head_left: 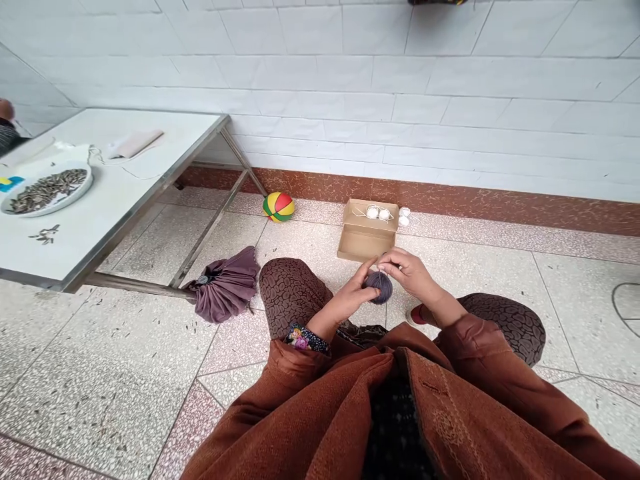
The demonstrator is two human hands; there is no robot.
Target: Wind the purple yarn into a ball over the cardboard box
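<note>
A round ball of dark purple-grey yarn (380, 288) is held above the floor between my knees. My left hand (356, 291) is closed around its left side, with the thumb across the front. At the top of the ball, my right hand (406, 270) pinches what looks like a strand of the yarn. Just beyond my hands, an open cardboard box (367, 241) lies on the floor. White yarn balls (379, 213) rest on its raised lid, and more white balls (404, 217) sit beside it on the right.
To the left stands a metal-framed table (135, 233) bearing a white plate (83, 190) of seed-like pieces. A gathered purple cloth bag (227, 287) lies by its leg. Near the tiled wall (320, 80) is a colourful ball (279, 207). Another person's hand (6, 109) shows far left.
</note>
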